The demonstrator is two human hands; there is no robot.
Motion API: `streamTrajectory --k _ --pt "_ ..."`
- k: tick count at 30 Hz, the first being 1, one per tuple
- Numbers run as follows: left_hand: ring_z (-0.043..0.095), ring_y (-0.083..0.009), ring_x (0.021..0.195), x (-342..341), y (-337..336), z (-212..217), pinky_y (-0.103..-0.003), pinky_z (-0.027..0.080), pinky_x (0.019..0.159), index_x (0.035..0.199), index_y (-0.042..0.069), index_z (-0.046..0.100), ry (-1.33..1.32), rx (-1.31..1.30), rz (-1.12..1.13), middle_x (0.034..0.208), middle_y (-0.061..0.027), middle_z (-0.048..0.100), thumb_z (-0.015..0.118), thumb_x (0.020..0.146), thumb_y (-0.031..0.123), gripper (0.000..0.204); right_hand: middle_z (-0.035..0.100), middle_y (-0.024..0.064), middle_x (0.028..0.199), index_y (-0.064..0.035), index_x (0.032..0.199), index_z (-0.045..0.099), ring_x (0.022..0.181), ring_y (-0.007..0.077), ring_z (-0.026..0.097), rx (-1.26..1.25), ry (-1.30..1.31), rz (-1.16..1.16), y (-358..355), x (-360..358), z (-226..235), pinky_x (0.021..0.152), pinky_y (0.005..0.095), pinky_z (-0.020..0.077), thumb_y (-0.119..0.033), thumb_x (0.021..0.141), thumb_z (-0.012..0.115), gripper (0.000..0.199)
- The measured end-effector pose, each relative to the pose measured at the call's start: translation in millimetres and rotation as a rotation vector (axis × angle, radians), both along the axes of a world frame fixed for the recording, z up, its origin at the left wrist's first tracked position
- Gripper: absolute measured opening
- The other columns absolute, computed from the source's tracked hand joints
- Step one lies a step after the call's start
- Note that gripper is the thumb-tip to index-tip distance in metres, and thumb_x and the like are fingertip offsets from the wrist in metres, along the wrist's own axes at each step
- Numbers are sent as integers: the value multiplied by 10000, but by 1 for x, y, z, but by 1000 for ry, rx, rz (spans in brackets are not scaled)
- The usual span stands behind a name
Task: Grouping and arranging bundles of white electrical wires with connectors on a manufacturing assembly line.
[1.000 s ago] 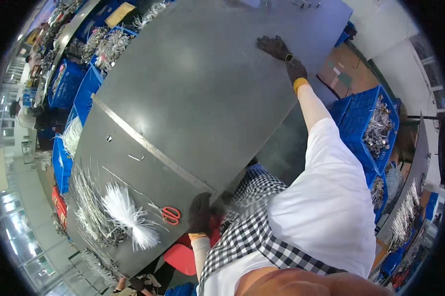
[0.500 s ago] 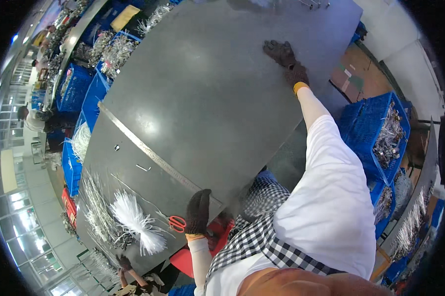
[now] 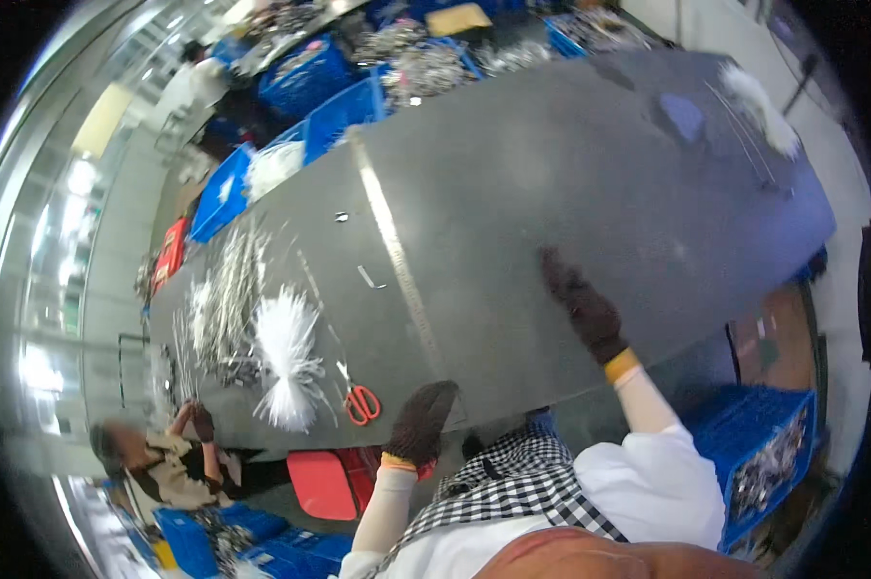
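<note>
My left hand (image 3: 424, 423), in a dark brown knit glove, lies flat at the near edge of the grey table (image 3: 512, 193), fingers stretched out and nothing seen in them. Beside its fingertips is the near end of a long metal ruler (image 3: 394, 232) that runs across the tabletop. Red-handled scissors (image 3: 362, 405) rest a little to its left. My right hand (image 3: 587, 307), gloved alike and slightly blurred, reaches over bare tabletop with its fingers extended and nothing visible in it. Left of the ruler are a small bent metal piece (image 3: 370, 280) and a tiny metal part (image 3: 342, 217).
A white strand bundle (image 3: 290, 362) and silvery wires (image 3: 228, 299) cover the table's left. A co-worker (image 3: 165, 463) handles wires there. Blue crates (image 3: 344, 121) line the far side; another blue crate (image 3: 754, 463) stands right. A red chair (image 3: 321, 484) is at the near edge.
My view has turned, bringing the table's right end and the co-worker into sight. My right hand has drawn back nearer to me; my left hand stays by the ruler's near end.
</note>
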State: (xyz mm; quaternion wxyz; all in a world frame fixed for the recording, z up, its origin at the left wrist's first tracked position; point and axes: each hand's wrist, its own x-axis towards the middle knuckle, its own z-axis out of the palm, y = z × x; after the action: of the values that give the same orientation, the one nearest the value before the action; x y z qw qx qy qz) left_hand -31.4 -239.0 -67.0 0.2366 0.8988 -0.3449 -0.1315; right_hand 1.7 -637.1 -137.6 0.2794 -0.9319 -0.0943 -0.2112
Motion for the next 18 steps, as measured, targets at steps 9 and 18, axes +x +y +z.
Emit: streamTrajectory --k 9,18 --pt "635 -357 1160 -24 89 -22 -445 500 1003 1336 42 591 601 -630 322 1281 -204 643 546 972 122 375 731 127 1077 -125 1181 708 931 338 704 -93 -33 485 238 -39 91 797 441 572 -106 879 678 304" --pt "661 -229 1176 -83 254 -12 -374 526 1047 1450 29 548 1097 -697 576 1400 -128 626 505 1102 342 470 733 109 1043 -139 1181 710 937 301 715 291 126 552 367 -84 145 793 398 577 -140 904 683 279"
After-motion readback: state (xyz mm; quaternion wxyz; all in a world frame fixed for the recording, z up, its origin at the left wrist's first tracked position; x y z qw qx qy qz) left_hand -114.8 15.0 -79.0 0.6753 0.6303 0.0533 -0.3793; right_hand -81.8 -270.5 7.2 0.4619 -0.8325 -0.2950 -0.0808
